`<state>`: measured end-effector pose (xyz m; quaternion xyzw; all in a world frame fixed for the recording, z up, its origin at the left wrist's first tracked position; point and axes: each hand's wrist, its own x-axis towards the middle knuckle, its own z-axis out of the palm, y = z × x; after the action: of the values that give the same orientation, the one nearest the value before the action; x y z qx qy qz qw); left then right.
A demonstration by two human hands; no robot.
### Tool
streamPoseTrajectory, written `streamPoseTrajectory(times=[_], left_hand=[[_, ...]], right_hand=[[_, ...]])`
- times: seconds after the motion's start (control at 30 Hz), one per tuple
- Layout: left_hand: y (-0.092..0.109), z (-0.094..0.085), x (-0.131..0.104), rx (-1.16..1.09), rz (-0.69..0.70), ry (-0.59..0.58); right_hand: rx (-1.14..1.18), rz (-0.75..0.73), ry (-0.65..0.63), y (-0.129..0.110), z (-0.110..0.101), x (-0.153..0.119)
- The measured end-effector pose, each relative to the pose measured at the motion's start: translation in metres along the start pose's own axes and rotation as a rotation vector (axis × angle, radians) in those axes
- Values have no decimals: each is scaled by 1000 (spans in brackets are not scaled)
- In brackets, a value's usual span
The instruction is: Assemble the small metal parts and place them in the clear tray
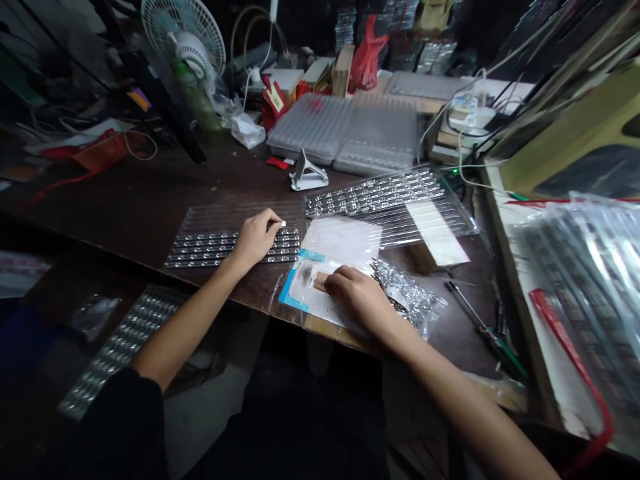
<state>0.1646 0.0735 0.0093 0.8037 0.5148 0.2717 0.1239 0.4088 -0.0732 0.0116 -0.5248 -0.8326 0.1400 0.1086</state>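
My left hand [256, 238] is closed in a pinch above a clear ribbed tray [210, 217], with a small white piece [283, 224] at its fingertips. Rows of dark strips with shiny metal parts [200, 250] fill the near half of that tray. Lower and to the right, my right hand [359, 295] rests with bent fingers over a white sheet edged in blue tape [300, 293]. Its fingertips meet the end of a small brown piece [321, 281]; what they pinch is hidden. Beside this hand lies a clear bag of small metal parts [417, 293].
A second tray of metal parts [375, 193] lies behind, near a white-topped block [437, 233]. Stacked clear trays [310, 127], a white stand [307, 175] and a fan [187, 40] stand farther back. A green-handled screwdriver [493, 337] lies at right.
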Motion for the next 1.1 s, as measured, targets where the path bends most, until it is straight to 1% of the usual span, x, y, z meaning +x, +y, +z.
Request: streamPoseTrajectory(times=[0.07,0.13,0.2,0.27,0.37,0.47,0.53,0.63,0.7,0.77,0.87,0.97,1.03,1.1], left_hand=[[-7,-6,-2,66,-31,22],[-8,-9,0,114,-37,25],[-6,-7,4,120,-12,-4],[-2,0,10,115,26,-52],[1,8,17,151,47,-88],[-1,5,19,215,27,-95],[-5,-2,19,273,10,-107],[-3,-13,20,318,6,-118],[7,-12,24,273,29,-125],[24,-3,31,187,66,-130],[59,23,47,67,157,-138],[91,50,63,27,262,-122],[105,65,71,47,298,-89],[112,74,76,86,303,-61]], right_hand=[[-78,-22,-24,-4,-2,0],[-128,-34,-43,-8,-5,0],[-131,-35,-58,-11,-6,0],[-84,-38,-60,-10,-7,0],[20,-17,5,-2,-11,-1],[62,66,78,12,-20,-6],[52,109,59,22,-27,-11],[16,136,-29,31,-35,-18],[-4,148,-79,31,-37,-20],[-18,156,-110,27,-38,-20],[-28,161,-129,21,-38,-17],[28,156,-118,23,-36,-16],[116,131,-102,27,-35,-17],[199,94,-80,31,-34,-18]])
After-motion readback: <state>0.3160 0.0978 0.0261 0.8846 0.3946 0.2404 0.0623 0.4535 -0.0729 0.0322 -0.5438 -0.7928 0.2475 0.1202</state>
